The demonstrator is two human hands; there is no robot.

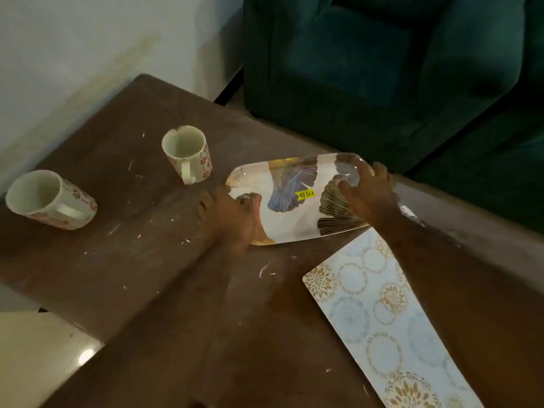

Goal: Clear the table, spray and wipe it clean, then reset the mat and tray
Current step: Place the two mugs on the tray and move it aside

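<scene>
A white oblong tray (294, 198), printed with blue, gold and black fan-shaped leaves and carrying a yellow price sticker (306, 194), is gripped at both short ends above a dark brown table (123, 260). The left hand (228, 219) is closed on the tray's near-left end, with the thumb lying over the rim. The right hand (368, 192) is closed on the far-right end, its fingers (348, 179) curled onto the tray's upper face. Whether the tray rests on the table or is lifted clear of it cannot be told.

A pale blue placemat (382, 322), patterned with gold and blue circles, lies on the table just near of the tray, partly under the right forearm. Two floral mugs stand on the left part of the table, well apart from the tray: one mug (187, 156) upright with its handle turned toward the camera, the other mug (50, 200) near the left edge. Small white scraps (263, 269) are scattered over the tabletop. A dark green armchair (397, 69) stands beyond the table.
</scene>
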